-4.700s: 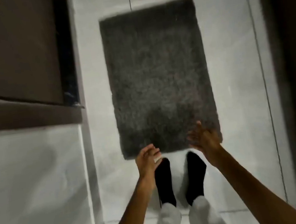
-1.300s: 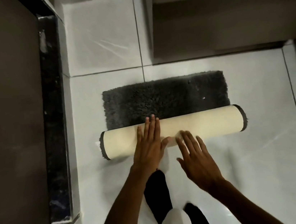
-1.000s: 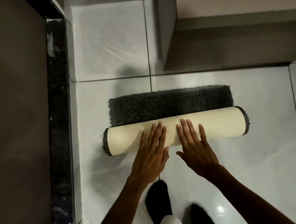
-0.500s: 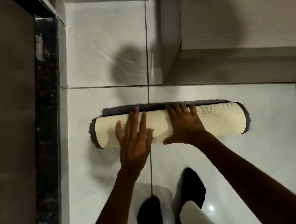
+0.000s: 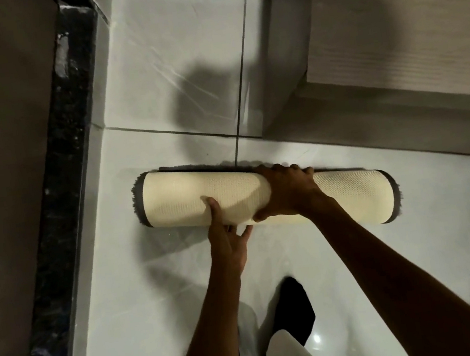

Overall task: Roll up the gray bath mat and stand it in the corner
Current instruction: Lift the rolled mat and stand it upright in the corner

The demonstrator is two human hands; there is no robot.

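Cream mesh backing faces out on the rolled mat (image 5: pixel 177 203), which lies across the tile floor (image 5: pixel 342 253) below both hands. The right hand (image 5: pixel 286 190) wraps over its middle, clamped; the left hand (image 5: pixel 227 238) cups the near underside beside it. The roll is probably soft, light and springy: grip mid-length to stop unrolling.

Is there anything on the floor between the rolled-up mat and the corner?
Nothing visible. The rolled bath mat lies on the tiled floor, held by both the left hand and the right hand. The tiles toward the corner look bare.
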